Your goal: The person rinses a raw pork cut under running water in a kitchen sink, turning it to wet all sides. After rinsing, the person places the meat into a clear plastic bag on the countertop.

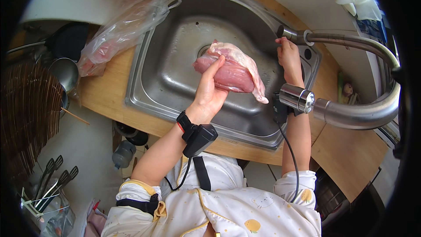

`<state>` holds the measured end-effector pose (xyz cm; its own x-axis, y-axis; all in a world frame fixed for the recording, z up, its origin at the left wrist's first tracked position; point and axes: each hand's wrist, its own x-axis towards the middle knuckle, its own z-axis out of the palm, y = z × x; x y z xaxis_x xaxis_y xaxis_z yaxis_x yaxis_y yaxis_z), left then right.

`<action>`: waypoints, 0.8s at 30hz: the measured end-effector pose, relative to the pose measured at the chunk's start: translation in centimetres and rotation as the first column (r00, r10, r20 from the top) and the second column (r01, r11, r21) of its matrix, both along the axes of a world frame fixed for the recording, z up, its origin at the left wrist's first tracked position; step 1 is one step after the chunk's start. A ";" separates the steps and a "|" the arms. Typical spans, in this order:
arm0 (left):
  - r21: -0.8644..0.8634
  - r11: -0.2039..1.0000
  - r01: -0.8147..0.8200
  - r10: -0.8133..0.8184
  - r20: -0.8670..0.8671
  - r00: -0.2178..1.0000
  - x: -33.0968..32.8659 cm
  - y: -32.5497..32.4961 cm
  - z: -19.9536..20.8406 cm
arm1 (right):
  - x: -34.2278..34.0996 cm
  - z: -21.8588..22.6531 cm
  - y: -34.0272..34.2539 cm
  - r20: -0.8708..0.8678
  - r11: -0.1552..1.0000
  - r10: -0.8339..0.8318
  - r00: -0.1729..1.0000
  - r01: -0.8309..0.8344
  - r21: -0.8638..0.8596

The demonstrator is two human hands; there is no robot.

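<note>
- A stainless sink (180, 28), set into a wooden counter (105, 90), fills the middle of the view.
- A curved metal tap (357, 116) arches in from the right, in front of the right forearm.
- A clear plastic bag (127, 24) lies on the sink's left edge and counter, something pinkish inside.
- The raw meat (232, 72), pink with a pale flap, is held above the basin.
- The left hand (210, 90) is clamped on it, thumb on top.
- The right hand (289, 57) has curled fingers beside the tap's cylindrical fitting (293, 34); whether they touch, I cannot tell.
</note>
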<state>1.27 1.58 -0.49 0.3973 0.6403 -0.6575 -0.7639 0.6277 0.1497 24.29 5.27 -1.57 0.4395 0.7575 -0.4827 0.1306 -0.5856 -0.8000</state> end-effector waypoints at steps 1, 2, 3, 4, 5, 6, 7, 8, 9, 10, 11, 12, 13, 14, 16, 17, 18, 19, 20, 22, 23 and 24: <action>0.005 1.000 -0.002 0.002 0.004 1.000 -0.1 0.0 0.0 | 0.0 -0.2 0.0 0.016 1.000 0.011 1.000 -0.011 0.012; 0.010 1.000 -0.004 0.004 0.003 1.000 -0.1 0.0 0.0 | -0.1 -0.3 0.0 0.013 1.000 -0.010 1.000 0.010 0.006; 0.015 1.000 -0.007 0.007 0.008 1.000 -0.2 0.0 0.0 | -0.1 -0.4 0.0 0.014 1.000 -0.018 1.000 0.018 0.010; 0.021 1.000 -0.010 0.009 0.009 1.000 -0.2 -0.1 0.0 | -0.1 -0.4 0.0 0.022 1.000 -0.025 0.999 0.024 0.016; 0.037 0.999 -0.012 0.012 0.008 1.000 -0.2 -0.1 0.0 | -0.1 -0.5 0.0 0.011 0.999 -0.031 0.999 0.031 0.018; 0.023 1.000 -0.013 0.013 0.005 1.000 -0.2 -0.1 0.0 | -0.2 -0.6 0.0 0.008 0.999 -0.037 0.999 0.037 0.024; 0.018 1.000 -0.014 0.014 0.000 1.000 -0.3 -0.1 0.0 | -0.2 -0.7 0.0 0.004 0.999 -0.044 0.999 0.044 0.030; 0.015 1.000 -0.014 0.014 -0.009 1.000 -0.3 -0.1 -0.1 | -0.2 -0.8 0.0 -0.008 0.998 -0.057 0.998 0.057 0.030; 0.019 1.000 -0.013 0.013 0.000 1.000 -0.3 -0.1 0.0 | -0.2 -0.9 0.0 -0.019 0.997 -0.069 0.997 0.070 0.030; 0.024 1.000 -0.012 0.012 0.007 1.000 -0.3 -0.1 0.0 | -0.3 -1.0 0.0 -0.030 0.997 -0.060 0.998 0.061 0.055; 0.030 0.999 -0.013 0.013 0.008 1.000 -0.3 -0.2 0.0 | -0.3 -1.1 0.0 -0.035 0.996 -0.085 0.996 0.086 0.032; 0.025 1.000 -0.017 0.016 0.022 1.000 -0.3 -0.2 0.0 | -0.3 -1.1 0.1 -0.042 0.995 -0.089 0.995 0.091 0.034; 0.022 1.000 -0.021 0.021 0.029 0.999 -0.3 -0.2 0.1 | -0.4 -1.1 0.1 -0.053 0.995 -0.082 0.995 0.085 0.052; 0.019 0.999 -0.026 0.025 0.036 0.999 -0.3 -0.3 0.1 | -0.4 -1.0 0.1 -0.052 0.994 -0.094 0.994 0.096 0.043; 0.025 0.999 -0.032 0.031 0.038 0.999 -0.2 -0.4 0.3 | -0.6 -0.8 0.2 -0.059 0.994 -0.095 0.994 0.098 0.053; 0.036 0.999 -0.035 0.034 0.041 0.999 -0.2 -0.4 0.3 | -0.7 -0.8 0.2 -0.054 0.993 -0.095 0.994 0.098 0.059; 0.032 0.999 -0.035 0.034 0.045 0.998 -0.1 -0.5 0.4 | -0.8 -0.7 0.1 -0.048 0.993 -0.095 0.994 0.098 0.062; 0.040 0.999 -0.035 0.033 0.050 0.998 -0.1 -0.5 0.4 | -0.9 -0.7 0.1 -0.043 0.993 -0.095 0.995 0.098 0.067; 0.042 0.998 -0.036 0.034 0.045 0.998 -0.1 -0.6 0.4 | -1.0 -0.8 0.0 -0.025 0.993 -0.098 0.995 0.100 0.065; 0.060 0.997 -0.042 0.039 0.051 0.998 -0.1 -0.6 0.5 | -1.0 -1.1 -0.2 0.010 0.993 -0.104 0.994 0.104 0.063; 0.067 0.997 -0.047 0.043 0.048 0.998 -0.1 -0.6 0.5 | -0.9 -1.2 -0.2 0.008 0.992 -0.108 0.994 0.107 0.063; 0.063 0.997 -0.048 0.045 0.045 0.998 -0.1 -0.6 0.5 | -0.7 -1.3 -0.1 0.006 0.992 -0.111 0.994 0.111 0.063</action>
<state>1.13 0.95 0.02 0.3935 0.6990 -0.5972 -0.7988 0.5815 0.1542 23.60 5.15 -2.90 0.5268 0.7323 -0.4315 0.0755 -0.5460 -0.8344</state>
